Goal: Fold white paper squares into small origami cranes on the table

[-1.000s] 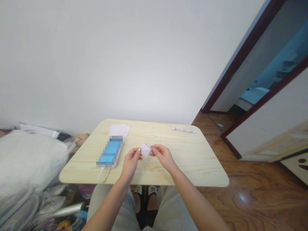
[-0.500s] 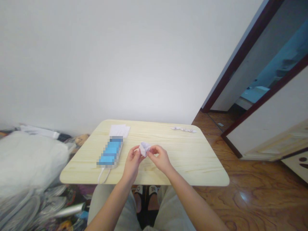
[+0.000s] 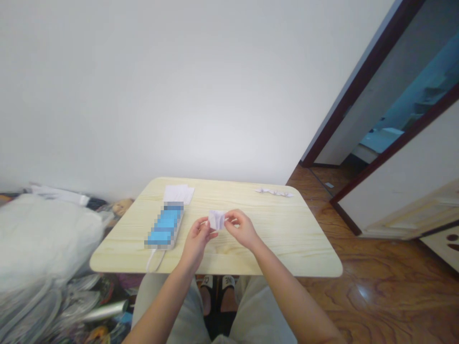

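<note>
A small white piece of folded paper (image 3: 216, 220) with visible creases is held up between both hands, over the front middle of the light wooden table (image 3: 279, 243). My left hand (image 3: 196, 236) pinches its left edge between thumb and fingers. At the right edge, my right hand (image 3: 242, 229) grips it with thumb and fingertips. The paper is spread fairly flat, facing me.
Left of my hands lies a phone (image 3: 165, 227), its screen blurred, with a white cable (image 3: 155, 260). Behind it are white paper sheets (image 3: 178, 194). Several small folded paper pieces (image 3: 274, 192) lie in a row at the back right. A white wall (image 3: 222, 95) rises behind the table.
The folded paper was bunched at an angle and is now opened out flatter. My right hand has shifted slightly right and up, to the paper's right edge.
</note>
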The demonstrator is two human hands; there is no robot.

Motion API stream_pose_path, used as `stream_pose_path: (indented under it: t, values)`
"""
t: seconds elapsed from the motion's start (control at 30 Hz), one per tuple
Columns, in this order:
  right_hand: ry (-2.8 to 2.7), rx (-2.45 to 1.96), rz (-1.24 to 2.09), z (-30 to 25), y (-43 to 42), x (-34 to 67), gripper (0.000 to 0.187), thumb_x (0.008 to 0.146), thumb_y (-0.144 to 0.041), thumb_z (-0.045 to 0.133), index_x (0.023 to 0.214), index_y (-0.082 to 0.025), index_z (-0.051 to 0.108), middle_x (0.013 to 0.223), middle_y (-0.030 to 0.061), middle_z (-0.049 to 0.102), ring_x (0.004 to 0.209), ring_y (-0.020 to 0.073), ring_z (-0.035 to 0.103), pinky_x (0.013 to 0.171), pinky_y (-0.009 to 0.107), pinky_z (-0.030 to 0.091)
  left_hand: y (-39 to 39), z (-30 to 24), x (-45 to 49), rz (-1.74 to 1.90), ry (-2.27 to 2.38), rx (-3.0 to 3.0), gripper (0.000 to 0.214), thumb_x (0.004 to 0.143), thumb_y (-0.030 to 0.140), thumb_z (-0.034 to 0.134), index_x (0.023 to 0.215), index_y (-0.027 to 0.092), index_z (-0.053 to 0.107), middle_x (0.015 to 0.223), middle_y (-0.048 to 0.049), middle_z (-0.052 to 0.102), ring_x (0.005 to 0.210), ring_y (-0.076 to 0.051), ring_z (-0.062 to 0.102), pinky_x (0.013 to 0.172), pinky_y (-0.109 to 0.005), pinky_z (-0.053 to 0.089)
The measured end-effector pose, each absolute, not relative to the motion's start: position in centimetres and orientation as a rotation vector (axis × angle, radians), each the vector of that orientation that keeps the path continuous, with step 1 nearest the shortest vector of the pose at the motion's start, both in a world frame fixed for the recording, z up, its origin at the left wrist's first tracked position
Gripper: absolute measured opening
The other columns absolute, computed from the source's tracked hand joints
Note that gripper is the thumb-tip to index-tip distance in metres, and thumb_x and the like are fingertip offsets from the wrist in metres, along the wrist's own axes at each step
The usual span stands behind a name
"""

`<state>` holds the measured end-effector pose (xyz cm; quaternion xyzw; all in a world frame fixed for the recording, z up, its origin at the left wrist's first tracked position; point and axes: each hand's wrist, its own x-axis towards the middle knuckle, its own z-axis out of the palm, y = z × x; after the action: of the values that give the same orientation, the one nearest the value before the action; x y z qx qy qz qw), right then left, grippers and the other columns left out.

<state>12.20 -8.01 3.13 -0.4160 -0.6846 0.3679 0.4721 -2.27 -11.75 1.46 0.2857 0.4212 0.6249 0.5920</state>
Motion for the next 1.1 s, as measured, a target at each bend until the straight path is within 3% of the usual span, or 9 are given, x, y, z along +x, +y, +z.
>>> stream_pose_path:
  t: [0.23, 0.4, 0.6, 0.8, 1.0, 1.1]
  values:
    - [-1.546, -1.062, 1.098, 2.9, -7.4, 11.8, 0.009, 0.071, -0.025, 0.057, 0.076, -0.019, 0.051, 0.064, -0.002, 0.056, 0.056, 0.0105, 0.055, 0.052, 0.022, 0.044, -11.5, 1.6, -2.2, 1.418, 1.012, 0.709, 0.033, 0.065, 0.035, 0.067, 0.089, 0.015, 0.055, 0.076, -0.0024, 0.064, 0.071, -0.015, 0.063, 0.058, -0.023, 0.048]
    - [-1.513, -0.96, 1.116, 2.6, -7.3, 11.7, 0.02, 0.071, -0.021, 0.057, 0.09, -0.021, 0.05, 0.072, -0.0015, 0.057, 0.064, 0.0112, 0.057, 0.055, 0.021, 0.045, -11.5, 1.7, -2.2, 1.415, 1.051, 0.743, 0.033, 0.066, 0.036, 0.066, 0.088, 0.016, 0.053, 0.072, -0.0019, 0.065, 0.068, -0.014, 0.063, 0.056, -0.022, 0.048]
    - [-1.584, -0.991, 1.055, 2.9, -7.3, 12.2, 0.023, 0.07, -0.02, 0.058, 0.092, -0.021, 0.051, 0.078, -0.0007, 0.059, 0.063, 0.0108, 0.057, 0.052, 0.021, 0.045, -11.3, 1.6, -2.3, 1.475, 1.094, 0.806, 0.027, 0.067, 0.036, 0.066, 0.082, 0.018, 0.054, 0.066, 0.0014, 0.062, 0.064, -0.012, 0.061, 0.052, -0.019, 0.046]
    - [-1.782, -1.029, 0.919, 3.7, -7.3, 12.8, 0.006, 0.072, -0.02, 0.056, 0.076, -0.018, 0.06, 0.078, 0.0018, 0.061, 0.066, 0.0118, 0.057, 0.055, 0.021, 0.046, -11.4, 2.0, -2.4, 1.427, 1.12, 0.82, 0.031, 0.068, 0.039, 0.063, 0.087, 0.014, 0.063, 0.082, -0.0049, 0.064, 0.069, -0.013, 0.059, 0.055, -0.021, 0.048]
    - [-1.871, -0.983, 0.852, 4.6, -7.5, 13.3, 0.008, 0.07, -0.013, 0.054, 0.07, -0.019, 0.06, 0.076, 0.0016, 0.06, 0.072, 0.0129, 0.057, 0.056, 0.021, 0.045, -11.4, 2.5, -2.5, 1.395, 1.126, 0.809, 0.032, 0.062, 0.037, 0.069, 0.083, 0.013, 0.065, 0.077, -0.0051, 0.066, 0.067, -0.014, 0.06, 0.054, -0.021, 0.047]
    - [-1.812, -1.012, 0.913, 4.6, -7.5, 13.1, 0.008, 0.07, -0.015, 0.056, 0.075, -0.019, 0.058, 0.073, -0.0003, 0.06, 0.067, 0.012, 0.057, 0.056, 0.022, 0.046, -11.3, 2.4, -2.5, 1.394, 1.132, 0.83, 0.034, 0.059, 0.034, 0.072, 0.083, 0.013, 0.065, 0.074, -0.0054, 0.066, 0.066, -0.015, 0.06, 0.054, -0.022, 0.047]
